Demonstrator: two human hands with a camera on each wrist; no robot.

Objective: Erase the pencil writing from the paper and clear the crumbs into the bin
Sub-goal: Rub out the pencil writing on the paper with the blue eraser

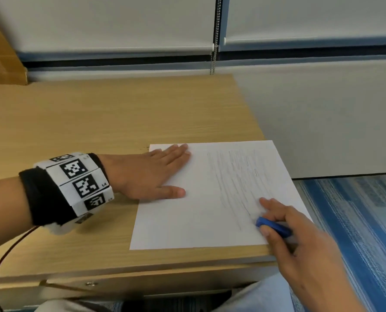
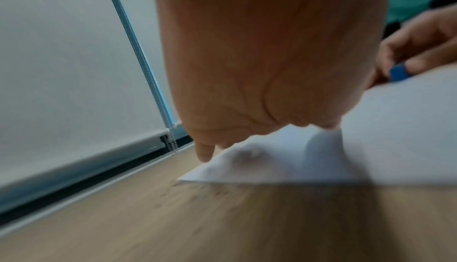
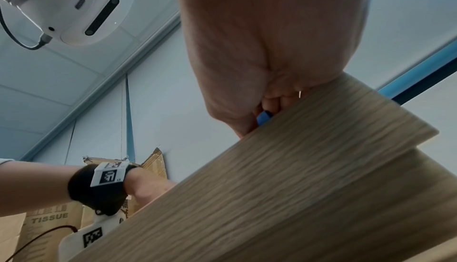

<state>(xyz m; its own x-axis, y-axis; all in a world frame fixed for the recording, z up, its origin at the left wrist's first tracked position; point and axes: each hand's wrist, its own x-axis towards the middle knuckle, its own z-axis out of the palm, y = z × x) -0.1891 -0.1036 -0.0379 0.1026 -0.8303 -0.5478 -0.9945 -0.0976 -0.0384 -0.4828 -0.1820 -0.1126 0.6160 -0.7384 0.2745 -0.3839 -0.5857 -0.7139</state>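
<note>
Eraser: we see the small blue block eraser pinched between thumb and curled fingers of the right hand, its tip touching the white paper sheet at the sheet's 4 o'clock corner.
Left hand: our left hand lies flat, fingers straight, pressing the sheet at its 10 o'clock corner.
Pencil writing: grey pencil scribble runs down the sheet's 3 o'clock half, just at 11 o'clock of the eraser.
Desk: the sheet lies on the light wooden desk, overhanging its 3 o'clock edge.
Writing: we read "TISSUE" on a brown cardboard box.
</note>
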